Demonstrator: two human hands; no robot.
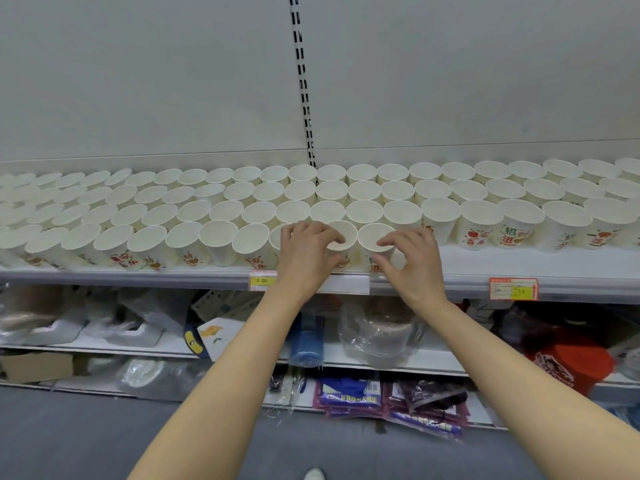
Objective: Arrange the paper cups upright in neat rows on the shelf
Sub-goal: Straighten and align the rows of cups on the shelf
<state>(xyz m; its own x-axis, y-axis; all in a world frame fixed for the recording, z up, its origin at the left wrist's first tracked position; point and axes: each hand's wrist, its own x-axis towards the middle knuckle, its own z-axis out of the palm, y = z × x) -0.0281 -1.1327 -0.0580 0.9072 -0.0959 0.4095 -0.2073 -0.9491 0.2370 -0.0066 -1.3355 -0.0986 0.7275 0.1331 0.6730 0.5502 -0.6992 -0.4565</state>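
Our left hand (308,251) pinches one front-row paper cup (341,237) at its rim; our right hand (412,258) pinches the neighbouring cup (375,239). We should seat both upright, rims touching, aligned with the shelf (519,263) edge. Filled rows (346,192) sit behind; front row right of them is unfilled.

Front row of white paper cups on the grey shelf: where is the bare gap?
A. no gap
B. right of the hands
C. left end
B: right of the right hand, bare grey shelf shows in front of the white paper cups.
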